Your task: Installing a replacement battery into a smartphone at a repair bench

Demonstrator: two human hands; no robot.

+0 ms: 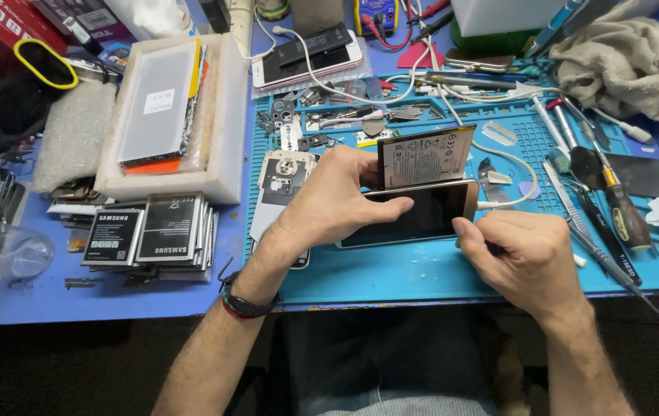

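A slim gold-edged smartphone with a dark glass screen (422,214) is held just above the blue silicone repair mat (391,273), near the mat's front edge. The left hand (329,202) is closed around the phone's left end, with the thumb laid across the screen and the fingers curled behind it. A flat rectangular grey battery with printed labelling (425,156) is propped upright against the phone's rear edge, and it is touched by the left fingers at its left side. The right hand (522,258) is curled into a loose fist at the phone's right corner, with the thumb tip pressed against the gold edge; whether anything is pinched inside the fist cannot be told.

A white cable (510,158) is looped over the mat just behind the phone. A brown-handled screwdriver (623,214) is laid on the mat's right side, well apart from the hands. A stack of flat black phone batteries (152,231) is set on the blue table to the left of the mat, in front of a white foam tray (225,115). A beige cloth (630,62) is bunched at the far right corner
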